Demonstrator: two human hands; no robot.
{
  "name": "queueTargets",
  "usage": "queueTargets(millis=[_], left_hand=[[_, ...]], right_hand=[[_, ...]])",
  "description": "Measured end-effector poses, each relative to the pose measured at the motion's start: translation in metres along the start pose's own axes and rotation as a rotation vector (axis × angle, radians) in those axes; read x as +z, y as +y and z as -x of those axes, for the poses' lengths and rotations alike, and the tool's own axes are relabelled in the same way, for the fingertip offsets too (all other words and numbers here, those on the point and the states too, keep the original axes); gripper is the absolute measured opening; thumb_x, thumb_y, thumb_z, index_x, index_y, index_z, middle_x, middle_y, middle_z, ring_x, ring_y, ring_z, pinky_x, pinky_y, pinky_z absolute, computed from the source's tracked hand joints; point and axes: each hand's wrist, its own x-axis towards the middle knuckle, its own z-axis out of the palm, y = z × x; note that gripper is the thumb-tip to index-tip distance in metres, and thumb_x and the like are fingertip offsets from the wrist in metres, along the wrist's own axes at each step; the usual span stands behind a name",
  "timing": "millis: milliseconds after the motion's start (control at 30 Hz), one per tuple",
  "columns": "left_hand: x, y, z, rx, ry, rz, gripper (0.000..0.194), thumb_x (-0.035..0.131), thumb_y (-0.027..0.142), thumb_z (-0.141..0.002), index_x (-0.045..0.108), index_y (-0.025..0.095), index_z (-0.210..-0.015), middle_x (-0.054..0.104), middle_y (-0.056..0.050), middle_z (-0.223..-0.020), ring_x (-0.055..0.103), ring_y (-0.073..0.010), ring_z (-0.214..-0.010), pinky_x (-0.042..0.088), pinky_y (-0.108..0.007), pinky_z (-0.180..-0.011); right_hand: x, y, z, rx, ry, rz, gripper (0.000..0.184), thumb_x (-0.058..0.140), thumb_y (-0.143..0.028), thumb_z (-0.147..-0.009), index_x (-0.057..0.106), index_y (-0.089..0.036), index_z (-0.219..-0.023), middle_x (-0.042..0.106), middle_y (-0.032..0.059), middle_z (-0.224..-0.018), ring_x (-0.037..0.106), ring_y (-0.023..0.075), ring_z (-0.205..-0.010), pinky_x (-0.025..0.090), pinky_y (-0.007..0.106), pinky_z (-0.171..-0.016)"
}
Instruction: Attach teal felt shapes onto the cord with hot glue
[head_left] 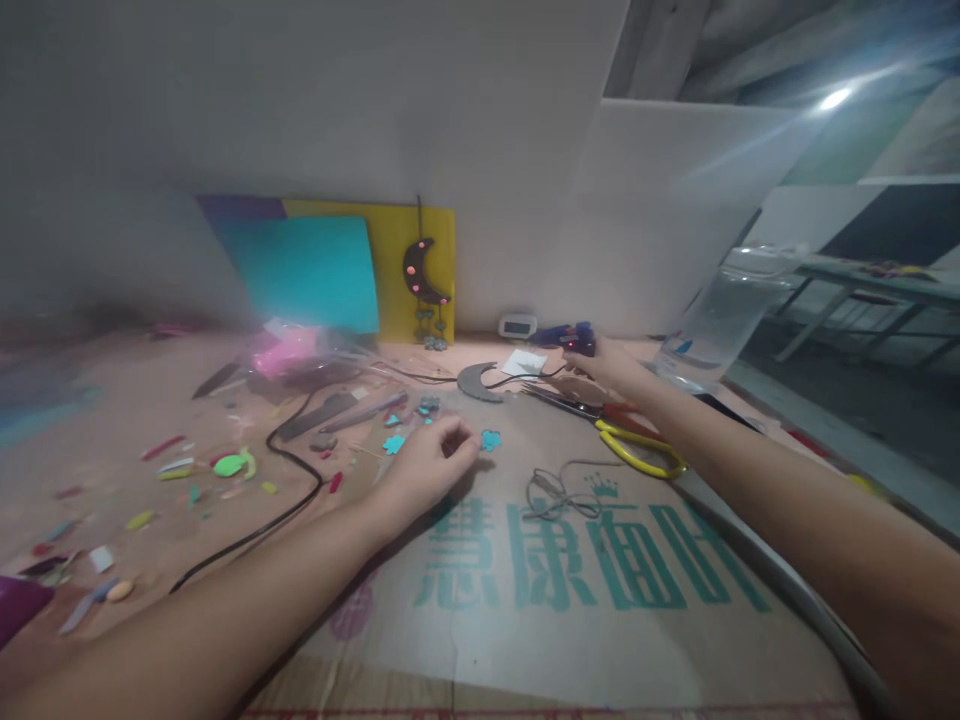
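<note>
My left hand [431,465] is closed in a pinch at the middle of the table, with a small teal flower cutout [491,440] at its fingertips. My right hand [596,365] reaches to the back and closes on a dark blue glue gun [566,338] with a small red light. Between the hands lies a grey crescent moon [480,382], near a white paper piece [525,363]. Another teal flower [393,444] rests left of my left hand. Yellow-handled scissors [641,452] lie below my right forearm, close to a loose grey cord [559,492].
A decorated dark moon [421,272] hangs against a yellow board [390,225] at the back. Coloured scraps and a black cable [300,465] spread across the left. A clear plastic container [712,325] stands at the right, and a small white display [517,326] by the wall.
</note>
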Motion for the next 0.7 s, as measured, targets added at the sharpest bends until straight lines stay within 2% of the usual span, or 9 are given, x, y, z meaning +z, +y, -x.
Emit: queueTargets(millis=[133, 200, 300, 400, 467, 600, 700], left_hand=[[0.0, 0.0, 0.0, -0.016, 0.003, 0.026, 0.019, 0.051, 0.032, -0.085, 0.053, 0.018, -0.073, 0.054, 0.003, -0.06, 0.051, -0.0122, -0.056, 0.035, -0.022, -0.05], [-0.001, 0.001, 0.0, -0.023, 0.007, 0.034, 0.018, 0.051, 0.031, -0.084, 0.053, 0.018, -0.072, 0.054, 0.004, -0.058, 0.05, -0.0118, -0.053, 0.035, -0.022, -0.049], [-0.001, -0.001, -0.001, -0.017, 0.046, 0.039, 0.018, 0.053, 0.03, -0.082, 0.052, 0.018, -0.069, 0.055, 0.003, -0.059, 0.052, -0.012, -0.054, 0.038, -0.022, -0.051], [-0.001, -0.003, -0.003, -0.015, 0.053, 0.058, 0.017, 0.053, 0.029, -0.083, 0.053, 0.018, -0.069, 0.055, 0.004, -0.057, 0.05, -0.0112, -0.052, 0.038, -0.021, -0.051], [-0.002, -0.004, -0.004, -0.025, 0.057, 0.079, 0.017, 0.052, 0.028, -0.082, 0.053, 0.019, -0.069, 0.052, 0.005, -0.053, 0.048, -0.0109, -0.05, 0.037, -0.021, -0.05], [-0.003, -0.003, -0.004, -0.038, 0.049, 0.073, 0.017, 0.053, 0.027, -0.082, 0.053, 0.018, -0.067, 0.054, 0.004, -0.055, 0.049, -0.0111, -0.052, 0.036, -0.022, -0.051], [-0.003, -0.002, -0.004, -0.042, 0.046, 0.047, 0.014, 0.053, 0.026, -0.081, 0.053, 0.018, -0.069, 0.054, 0.004, -0.059, 0.048, -0.0107, -0.054, 0.035, -0.021, -0.05]], right_hand=[[-0.014, -0.016, 0.016, -0.03, -0.009, -0.082, 0.035, 0.054, -0.045, -0.09, 0.067, -0.013, -0.083, 0.074, 0.0126, -0.082, 0.066, 0.0165, -0.065, 0.046, 0.024, -0.056], [-0.018, -0.027, 0.031, -0.057, -0.026, -0.129, 0.039, 0.052, -0.049, -0.09, 0.069, -0.014, -0.086, 0.074, 0.0119, -0.085, 0.067, 0.0166, -0.066, 0.047, 0.023, -0.055], [-0.015, -0.043, 0.062, -0.163, -0.064, -0.268, 0.034, 0.058, -0.048, -0.087, 0.071, -0.018, -0.098, 0.075, 0.0099, -0.098, 0.07, 0.0207, -0.08, 0.053, 0.029, -0.066], [-0.006, -0.053, 0.094, -0.288, -0.08, -0.399, 0.026, 0.067, -0.042, -0.082, 0.069, -0.023, -0.1, 0.075, 0.0074, -0.098, 0.07, 0.0233, -0.086, 0.056, 0.037, -0.078], [0.0, -0.053, 0.111, -0.308, -0.112, -0.388, 0.02, 0.066, -0.04, -0.083, 0.069, -0.023, -0.094, 0.075, 0.0057, -0.093, 0.07, 0.0221, -0.081, 0.057, 0.037, -0.077], [0.011, -0.041, 0.127, -0.23, -0.098, -0.259, 0.017, 0.062, -0.039, -0.085, 0.067, -0.023, -0.082, 0.073, 0.0041, -0.079, 0.071, 0.0226, -0.074, 0.057, 0.035, -0.072], [0.016, -0.031, 0.128, -0.342, -0.077, -0.274, 0.019, 0.065, -0.04, -0.082, 0.063, -0.023, -0.088, 0.072, 0.0041, -0.08, 0.07, 0.0233, -0.074, 0.057, 0.034, -0.067]])
